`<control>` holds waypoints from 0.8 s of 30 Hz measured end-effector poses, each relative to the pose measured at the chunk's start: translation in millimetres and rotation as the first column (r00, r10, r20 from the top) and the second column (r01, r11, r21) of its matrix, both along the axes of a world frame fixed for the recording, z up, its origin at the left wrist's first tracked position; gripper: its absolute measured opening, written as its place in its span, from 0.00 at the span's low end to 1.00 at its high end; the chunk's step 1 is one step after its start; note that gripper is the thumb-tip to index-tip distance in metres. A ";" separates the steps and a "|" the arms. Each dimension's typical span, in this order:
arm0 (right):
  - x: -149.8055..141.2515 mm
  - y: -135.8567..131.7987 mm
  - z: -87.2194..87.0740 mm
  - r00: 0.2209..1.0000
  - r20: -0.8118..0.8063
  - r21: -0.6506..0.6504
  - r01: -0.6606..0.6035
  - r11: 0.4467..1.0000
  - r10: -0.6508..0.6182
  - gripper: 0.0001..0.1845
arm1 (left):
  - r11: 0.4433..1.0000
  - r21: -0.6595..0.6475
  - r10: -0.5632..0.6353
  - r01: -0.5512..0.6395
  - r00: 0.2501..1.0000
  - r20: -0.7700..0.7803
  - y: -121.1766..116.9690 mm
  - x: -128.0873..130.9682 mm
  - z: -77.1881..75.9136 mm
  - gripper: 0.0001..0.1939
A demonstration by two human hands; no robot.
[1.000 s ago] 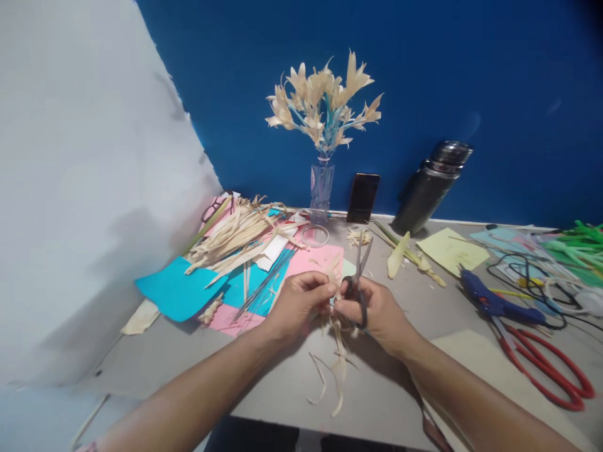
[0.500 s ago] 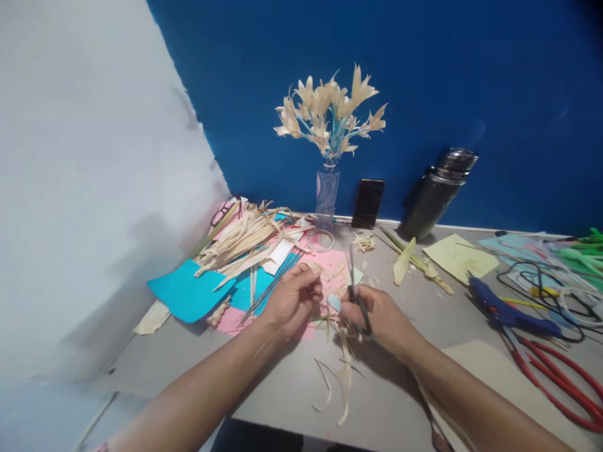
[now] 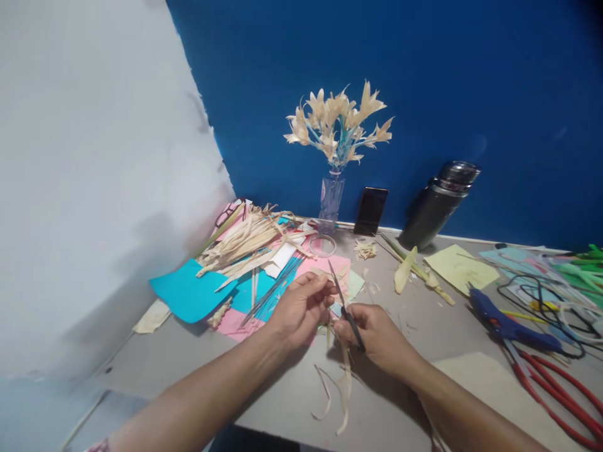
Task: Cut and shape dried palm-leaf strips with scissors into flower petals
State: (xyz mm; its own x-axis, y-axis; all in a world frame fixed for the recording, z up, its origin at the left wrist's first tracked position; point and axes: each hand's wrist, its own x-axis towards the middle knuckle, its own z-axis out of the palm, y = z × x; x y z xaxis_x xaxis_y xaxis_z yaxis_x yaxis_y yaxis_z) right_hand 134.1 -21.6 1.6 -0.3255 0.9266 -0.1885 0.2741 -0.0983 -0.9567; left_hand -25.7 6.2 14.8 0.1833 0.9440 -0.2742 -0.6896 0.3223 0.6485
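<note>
My left hand (image 3: 301, 309) is closed in a pinch over the middle of the table. Whatever sits between its fingertips is too small to make out. My right hand (image 3: 379, 336) grips a small pair of scissors (image 3: 347, 311) with black handles. Their blades point up and to the left, beside my left fingertips. Dry pale husk strips (image 3: 347, 392) trail on the table below my hands. Under and behind the left hand lies pink paper (image 3: 339, 267) with scraps on it.
Left are a pile of husks (image 3: 245, 245), blue paper (image 3: 188, 292) and thin wires (image 3: 271, 295). Behind stand a bottle (image 3: 331, 204) of husk flowers (image 3: 336, 119), a phone (image 3: 371, 211) and a flask (image 3: 438, 207). Right lie a blue glue gun (image 3: 509, 317) and red-handled scissors (image 3: 556, 383).
The small scissors have tilted left, bringing their blades beside my left fingertips. My view has shifted slightly, so the background sits lower.
</note>
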 end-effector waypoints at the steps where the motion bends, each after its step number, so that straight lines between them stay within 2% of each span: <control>1: -0.2 -0.1 1.3 1.000 -0.012 -0.013 0.000 1.000 0.000 0.29 | 1.000 -0.006 -0.005 0.005 1.000 0.000 -0.3 0.2 0.8 0.12; 10: 2.1 -0.4 1.2 1.000 -0.022 -0.021 -0.023 1.000 0.023 0.30 | 1.000 -0.008 -0.019 0.019 1.000 -0.012 -0.5 -0.2 3.6 0.09; 15: 3.0 -0.2 2.7 0.999 -0.006 -0.097 -0.042 0.994 0.042 0.31 | 0.999 0.015 -0.033 0.034 0.997 -0.063 1.3 -2.6 1.1 0.08; 21: 9.2 2.9 6.8 0.990 -0.037 0.008 -0.137 0.990 0.138 0.32 | 0.995 0.075 -0.048 0.062 0.984 -0.171 -0.1 -5.2 -0.6 0.09; 24: 11.0 1.1 6.4 0.984 -0.045 -0.018 -0.173 0.985 0.172 0.30 | 0.992 0.107 -0.047 0.071 0.976 -0.211 -1.8 -5.2 2.8 0.08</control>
